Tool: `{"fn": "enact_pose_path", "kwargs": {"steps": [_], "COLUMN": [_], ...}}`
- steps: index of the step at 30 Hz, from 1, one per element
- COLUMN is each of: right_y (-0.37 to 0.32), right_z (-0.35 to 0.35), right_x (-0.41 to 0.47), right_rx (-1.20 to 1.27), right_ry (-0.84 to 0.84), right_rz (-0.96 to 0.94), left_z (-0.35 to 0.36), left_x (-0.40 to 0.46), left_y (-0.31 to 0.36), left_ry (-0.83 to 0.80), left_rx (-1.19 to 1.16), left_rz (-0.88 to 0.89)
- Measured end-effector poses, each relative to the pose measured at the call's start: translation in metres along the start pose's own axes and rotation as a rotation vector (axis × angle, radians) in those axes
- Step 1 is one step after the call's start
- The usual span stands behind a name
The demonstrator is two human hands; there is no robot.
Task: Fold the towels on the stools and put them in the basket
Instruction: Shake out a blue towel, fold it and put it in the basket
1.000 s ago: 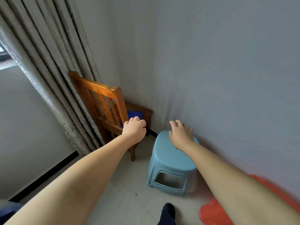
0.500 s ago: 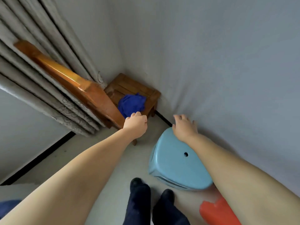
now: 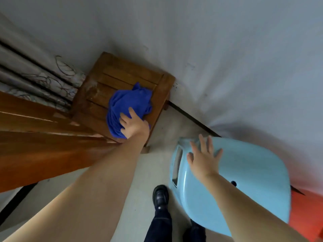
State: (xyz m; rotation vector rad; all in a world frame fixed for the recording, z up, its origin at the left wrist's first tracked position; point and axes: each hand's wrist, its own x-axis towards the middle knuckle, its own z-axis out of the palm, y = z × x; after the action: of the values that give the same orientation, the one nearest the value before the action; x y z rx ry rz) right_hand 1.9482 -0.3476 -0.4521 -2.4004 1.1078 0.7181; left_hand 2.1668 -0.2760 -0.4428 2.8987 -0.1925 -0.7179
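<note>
While I look straight down, a pleated grey curtain [image 3: 43, 81] with a dark line pattern hangs far left, and the glossy orange-brown backrest [image 3: 43, 137] of a wooden chair cuts across below it. The slatted wooden chair seat [image 3: 122, 75], squarish, sits in the wall corner. A crumpled blue towel [image 3: 129, 103], soft terry look, lies bunched on the seat's near side. My left hand [image 3: 133, 125] is on the towel's near edge, fingers spread on the cloth; whether they grip it I cannot tell. A black leather shoe [image 3: 160, 196] and dark trouser leg stand on the pale smooth floor [image 3: 148, 172]. My right hand [image 3: 204, 158] lies flat, fingers wide, on the smooth rounded top of a light-blue plastic stool [image 3: 244, 172], holding nothing. Something orange-red [image 3: 307, 215] shows at the far right edge, behind the stool.
</note>
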Motion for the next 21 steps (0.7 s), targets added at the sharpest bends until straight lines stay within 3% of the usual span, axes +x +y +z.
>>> {"fn": "enact_pose_path", "kwargs": {"steps": [2,8,13,17,21], "right_y": [-0.002,-0.002,0.000,0.002,0.001], "right_z": [0.017,0.042,0.051,0.051,0.040], "right_x": [0.005,0.011,0.015,0.016,0.013], "right_rx": [0.012,0.023,0.013,0.004,0.017], "right_ry": [0.079,0.368,0.482,0.493,0.289], "right_rz": [0.001,0.009,0.003,-0.008,-0.012], "left_z": [0.008,0.030,0.037,0.022,0.004], "left_x": [0.022,0.061,0.082,0.078,0.034], "left_y": [0.000,-0.003,-0.015,-0.010,0.017], "left_ry": [0.000,-0.112,-0.103,0.074,0.162], "left_rx": [-0.071,-0.172,-0.082,-0.498,-0.992], "left_rz": [-0.112,-0.188,-0.220,-0.232,-0.320]}}
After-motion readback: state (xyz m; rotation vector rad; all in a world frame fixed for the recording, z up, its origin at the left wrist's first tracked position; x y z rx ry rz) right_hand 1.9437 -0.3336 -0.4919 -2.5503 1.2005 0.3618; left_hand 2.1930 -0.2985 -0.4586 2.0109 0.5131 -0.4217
